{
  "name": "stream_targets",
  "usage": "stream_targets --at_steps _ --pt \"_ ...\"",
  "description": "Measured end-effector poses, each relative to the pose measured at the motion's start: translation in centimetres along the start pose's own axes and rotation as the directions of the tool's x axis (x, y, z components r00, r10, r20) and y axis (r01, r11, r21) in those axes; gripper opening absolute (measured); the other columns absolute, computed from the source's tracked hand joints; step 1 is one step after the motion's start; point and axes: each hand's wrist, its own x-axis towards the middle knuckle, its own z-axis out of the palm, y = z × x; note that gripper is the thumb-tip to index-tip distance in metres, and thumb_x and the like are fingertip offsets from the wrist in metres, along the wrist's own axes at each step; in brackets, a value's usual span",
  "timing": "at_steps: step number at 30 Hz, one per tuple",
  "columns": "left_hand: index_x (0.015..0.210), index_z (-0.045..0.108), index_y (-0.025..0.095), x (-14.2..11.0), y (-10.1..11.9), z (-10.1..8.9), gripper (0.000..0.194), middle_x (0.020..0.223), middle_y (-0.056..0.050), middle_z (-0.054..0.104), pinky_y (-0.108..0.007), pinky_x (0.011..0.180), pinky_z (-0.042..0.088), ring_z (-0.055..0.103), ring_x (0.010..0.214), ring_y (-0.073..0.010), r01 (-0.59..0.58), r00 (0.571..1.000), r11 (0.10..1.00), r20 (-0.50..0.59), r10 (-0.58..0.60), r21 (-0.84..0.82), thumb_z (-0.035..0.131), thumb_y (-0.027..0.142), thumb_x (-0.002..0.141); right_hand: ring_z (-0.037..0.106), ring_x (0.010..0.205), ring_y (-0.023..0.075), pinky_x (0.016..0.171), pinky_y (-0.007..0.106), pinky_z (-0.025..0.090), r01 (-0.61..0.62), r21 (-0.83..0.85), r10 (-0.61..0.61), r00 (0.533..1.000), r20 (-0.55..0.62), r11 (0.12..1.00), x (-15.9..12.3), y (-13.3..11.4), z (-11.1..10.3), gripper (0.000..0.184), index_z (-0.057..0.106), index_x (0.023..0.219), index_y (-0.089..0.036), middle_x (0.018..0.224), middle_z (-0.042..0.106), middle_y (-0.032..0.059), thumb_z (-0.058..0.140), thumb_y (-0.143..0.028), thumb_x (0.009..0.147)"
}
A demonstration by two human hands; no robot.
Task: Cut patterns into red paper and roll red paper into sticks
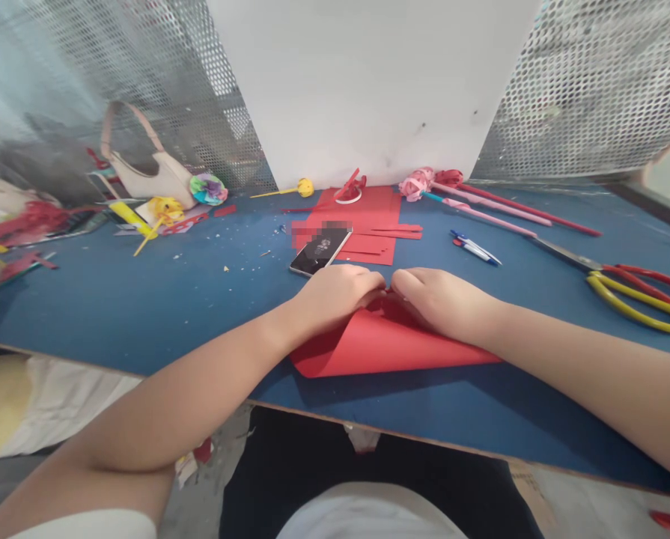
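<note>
A sheet of red paper (362, 348) lies at the near edge of the blue table, its near side curled over toward the far side. My left hand (346, 288) is closed on the paper's far edge, fingers bent down and partly hidden. Close beside it, almost touching, my right hand (439, 296) pinches the same edge from the right. A phone (322, 251) lies just beyond my left hand. Behind it are more red paper sheets (382, 206) and cut red strips (396, 232).
Scissors (598, 273) with red and yellow handles lie at right, near pens (474, 248) and pink paper flowers (417, 183). A tape roll (349, 196) sits on the sheets. At left stand a cream handbag (155, 176) and yellow paper flowers (166, 211). A white panel (373, 90) rises behind.
</note>
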Motion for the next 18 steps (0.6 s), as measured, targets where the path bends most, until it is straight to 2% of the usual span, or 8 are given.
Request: stream_targets --at_steps 3,5,7,9,10,14,16,18 --pt "0.116 0.075 0.018 0.0 -1.2 -0.8 0.04 0.112 -0.01 0.075 -0.038 0.095 0.053 0.07 0.106 -0.0264 0.048 0.998 0.999 -0.035 -0.048 0.014 0.055 0.05 0.106 0.051 0.065 0.0187 0.06 0.029 0.034 0.03 -0.02 -0.03 1.0 0.005 0.999 0.0 0.1 0.4 0.019 0.04 0.08 -0.026 0.079 0.064 0.0042 0.042 -0.021 0.099" --pt "0.13 0.072 0.019 -0.1 -2.8 -1.6 0.052 0.128 -0.015 0.067 -0.044 0.109 0.049 0.065 0.122 -0.0319 0.185 0.979 0.981 -0.097 -0.179 0.055 0.06 0.06 0.1 0.051 0.066 0.0189 0.061 0.029 0.035 0.037 -0.038 -0.037 0.999 0.002 0.999 0.1 0.2 0.7 0.02 0.042 0.081 -0.025 0.08 0.063 0.0043 0.042 -0.022 0.101" --pt "0.149 0.061 0.028 -0.3 -4.6 -2.3 0.071 0.142 -0.017 0.057 -0.05 0.117 0.044 0.055 0.136 -0.0383 0.432 0.901 0.891 -0.102 -0.421 0.138 0.069 0.067 0.09 0.053 0.067 0.0195 0.062 0.029 0.037 0.035 -0.062 -0.035 0.999 -0.008 0.997 0.3 0.6 0.9 0.02 0.045 0.083 -0.025 0.081 0.064 0.0047 0.043 -0.022 0.102" --pt "0.158 0.051 0.027 -0.5 -6.3 -2.6 0.085 0.146 -0.024 0.054 -0.062 0.117 0.041 0.05 0.141 -0.0485 0.539 0.842 0.828 -0.095 -0.53 0.153 0.07 0.069 0.087 0.057 0.073 0.0217 0.065 0.03 0.041 0.025 -0.095 -0.028 0.999 -0.03 0.995 0.9 1.2 0.9 0.019 0.049 0.084 -0.024 0.084 0.066 0.0069 0.044 -0.021 0.103" --pt "0.159 0.05 0.025 -0.5 -7.0 -2.6 0.086 0.144 -0.025 0.057 -0.063 0.115 0.042 0.052 0.138 -0.0498 0.565 0.825 0.811 -0.079 -0.56 0.154 0.071 0.067 0.086 0.06 0.078 0.0237 0.069 0.032 0.044 0.016 -0.115 -0.022 0.999 -0.048 0.993 1.2 1.7 0.9 0.019 0.052 0.086 -0.023 0.086 0.067 0.0089 0.044 -0.021 0.103" --pt "0.155 0.052 0.023 -0.2 -8.1 -2.3 0.077 0.141 -0.02 0.067 -0.047 0.109 0.05 0.064 0.13 -0.0401 0.569 0.822 0.815 -0.045 -0.568 0.112 0.07 0.057 0.088 0.065 0.106 0.0303 0.091 0.043 0.053 -0.009 -0.179 -0.009 0.995 -0.103 0.984 3.6 3.7 0.4 0.021 0.064 0.098 -0.014 0.099 0.071 0.0156 0.048 -0.022 0.108" --pt "0.151 0.054 0.023 -0.1 -8.0 -2.2 0.072 0.138 -0.016 0.071 -0.04 0.101 0.053 0.069 0.124 -0.0354 0.561 0.828 0.824 -0.062 -0.558 0.082 0.072 0.052 0.087 0.068 0.111 0.028 0.096 0.047 0.057 -0.01 -0.187 -0.01 0.995 -0.104 0.982 5.1 4.7 0.3 0.02 0.068 0.113 -0.012 0.114 0.072 0.0131 0.058 -0.029 0.108" --pt "0.143 0.057 0.023 0.0 -7.9 -2.2 0.066 0.13 -0.014 0.075 -0.036 0.091 0.055 0.073 0.116 -0.0334 0.568 0.822 0.821 -0.09 -0.562 0.056 0.075 0.047 0.084 0.069 0.113 0.0259 0.097 0.048 0.06 -0.004 -0.179 -0.012 0.996 -0.09 0.984 6.6 5.8 0.4 0.033 0.067 0.13 -0.017 0.13 0.069 0.0105 0.069 -0.038 0.104"
